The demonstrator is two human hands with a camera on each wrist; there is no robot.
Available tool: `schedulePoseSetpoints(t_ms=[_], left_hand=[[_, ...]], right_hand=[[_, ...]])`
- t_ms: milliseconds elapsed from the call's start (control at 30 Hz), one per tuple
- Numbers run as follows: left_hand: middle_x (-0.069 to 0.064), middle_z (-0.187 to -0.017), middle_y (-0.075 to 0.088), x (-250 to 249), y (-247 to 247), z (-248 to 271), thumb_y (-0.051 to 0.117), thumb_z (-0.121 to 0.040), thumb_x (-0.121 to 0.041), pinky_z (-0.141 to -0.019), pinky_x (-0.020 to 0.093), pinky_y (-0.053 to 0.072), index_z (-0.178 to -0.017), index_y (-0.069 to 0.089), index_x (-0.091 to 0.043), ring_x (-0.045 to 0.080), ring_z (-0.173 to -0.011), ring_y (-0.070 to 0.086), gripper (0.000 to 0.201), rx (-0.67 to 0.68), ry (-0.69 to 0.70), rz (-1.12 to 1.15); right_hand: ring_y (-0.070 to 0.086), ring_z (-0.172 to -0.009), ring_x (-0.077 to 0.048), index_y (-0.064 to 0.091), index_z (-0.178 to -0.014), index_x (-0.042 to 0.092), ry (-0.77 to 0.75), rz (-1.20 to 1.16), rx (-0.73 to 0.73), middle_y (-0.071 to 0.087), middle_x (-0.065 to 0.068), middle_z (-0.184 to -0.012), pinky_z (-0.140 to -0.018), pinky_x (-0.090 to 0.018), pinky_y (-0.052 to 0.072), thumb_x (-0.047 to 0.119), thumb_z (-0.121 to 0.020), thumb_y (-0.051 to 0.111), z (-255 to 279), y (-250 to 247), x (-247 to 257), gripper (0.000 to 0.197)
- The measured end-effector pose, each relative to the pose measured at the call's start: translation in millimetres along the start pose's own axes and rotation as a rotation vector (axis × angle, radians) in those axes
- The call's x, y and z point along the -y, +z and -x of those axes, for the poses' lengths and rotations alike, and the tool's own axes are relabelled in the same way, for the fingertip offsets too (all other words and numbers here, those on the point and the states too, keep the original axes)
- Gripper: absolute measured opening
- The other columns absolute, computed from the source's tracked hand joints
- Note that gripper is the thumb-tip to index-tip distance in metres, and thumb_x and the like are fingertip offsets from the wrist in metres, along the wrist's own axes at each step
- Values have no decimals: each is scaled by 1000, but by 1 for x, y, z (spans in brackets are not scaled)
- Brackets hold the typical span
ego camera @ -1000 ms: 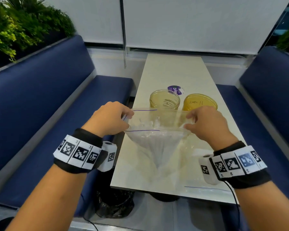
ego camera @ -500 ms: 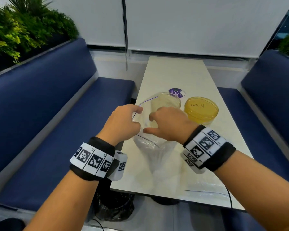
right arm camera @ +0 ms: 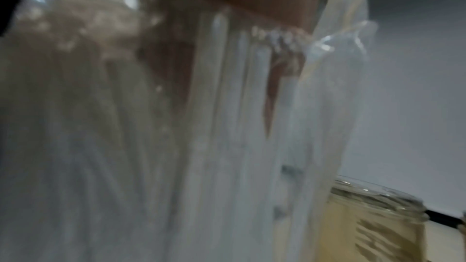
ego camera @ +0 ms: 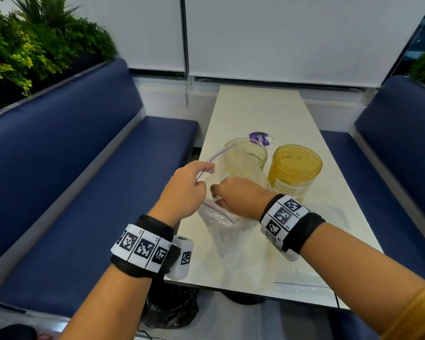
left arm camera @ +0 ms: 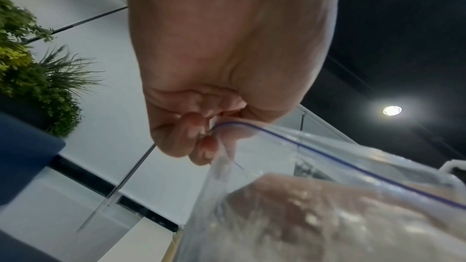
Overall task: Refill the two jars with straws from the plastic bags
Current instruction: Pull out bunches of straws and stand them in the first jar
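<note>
Blue bench seats (ego camera: 71, 182) flank one narrow white table (ego camera: 255, 114). Two jars stand mid-table: one open glass jar (ego camera: 258, 153), one lidded yellow jar (ego camera: 294, 168) just beside it toward the right edge. Two plastic bags: one zip bag (ego camera: 221, 229) held upright near the left edge, a second bag (ego camera: 302, 285) flat at the near right corner. Left hand (ego camera: 184, 190) pinches the zip rim. Right hand (ego camera: 241, 200) reaches into the bag among white straws (right arm camera: 227, 127); finger state cannot be told. Far half of table is open.
</note>
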State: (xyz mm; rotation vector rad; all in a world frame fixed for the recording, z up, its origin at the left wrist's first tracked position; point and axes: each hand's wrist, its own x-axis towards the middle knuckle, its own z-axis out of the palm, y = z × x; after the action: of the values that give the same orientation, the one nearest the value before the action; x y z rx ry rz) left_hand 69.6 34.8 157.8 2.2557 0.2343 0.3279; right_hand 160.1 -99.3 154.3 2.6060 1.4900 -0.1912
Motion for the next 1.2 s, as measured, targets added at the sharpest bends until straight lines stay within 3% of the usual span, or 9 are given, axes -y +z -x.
schedulePoseSetpoints(t_ms=[167,367,467,600,767,867,933,1067,1200], left_hand=[[-18,-122,61,7,6,3,64,-83,-28,-103,39,49,-130,59,-28,8,-115,58,47,-48,1,7],[-16,-123,46,2,26,7,92,-53,-57,-92,18,43,-141,45,-29,1,-114,50,104,-11,3,27],[-12,-110,45,-1,41,0,91,-51,-60,-76,13,41,-119,53,-28,1,-97,48,85,-128,-14,15],[-11,-80,38,-6,55,-10,87,-69,-44,-58,19,28,-73,35,-29,8,-67,37,54,-321,-41,20],[-7,-73,61,-6,54,-23,61,-88,-32,-51,23,43,-84,53,-25,10,-66,60,11,-357,-28,74],[-6,-66,57,-2,52,-30,54,-93,-23,-45,27,42,-78,50,-23,10,-56,55,15,-334,3,30],[-7,-61,46,-2,51,-32,51,-94,-17,-44,17,29,-73,45,-18,7,-51,42,22,-306,39,-90],[-11,-64,51,2,51,-35,56,-95,-18,-47,11,39,-77,52,-21,4,-56,49,18,-274,-13,-76],[-12,-67,54,5,47,-33,65,-92,-17,-43,12,36,-82,53,-23,3,-59,52,16,-267,-81,-1]], right_hand=[[65,-95,-35,63,-118,8,59,-87,-173,66,-17,-105,-74,-38,50,28,-103,50,-1,-14,-11,28],[65,-89,-29,70,-104,9,89,-210,-351,68,-13,-97,-77,-39,54,24,-100,55,7,-55,-15,22],[64,-87,-26,70,-103,9,60,-221,-384,68,-11,-95,-77,-36,55,23,-100,53,11,-74,-7,22],[64,-87,-25,70,-102,10,40,-267,-450,68,-10,-94,-77,-38,54,26,-100,55,12,-83,3,22],[60,-76,-16,63,-108,18,10,-619,-566,63,3,-79,-67,-28,47,51,-93,58,15,-72,10,37],[61,-72,-9,55,-117,28,41,-773,-548,60,7,-74,-64,-27,46,81,-74,48,17,-61,7,69],[57,-69,-4,55,-114,28,49,-644,-528,57,12,-73,-60,-26,43,85,-67,50,14,-51,7,74],[63,-69,-16,62,-98,23,82,-360,-649,66,4,-76,-63,-33,54,65,-90,50,-6,-30,11,45],[58,-62,-27,62,-104,13,59,-163,-646,53,-3,-70,-54,-32,41,37,-98,47,-18,-39,16,30]])
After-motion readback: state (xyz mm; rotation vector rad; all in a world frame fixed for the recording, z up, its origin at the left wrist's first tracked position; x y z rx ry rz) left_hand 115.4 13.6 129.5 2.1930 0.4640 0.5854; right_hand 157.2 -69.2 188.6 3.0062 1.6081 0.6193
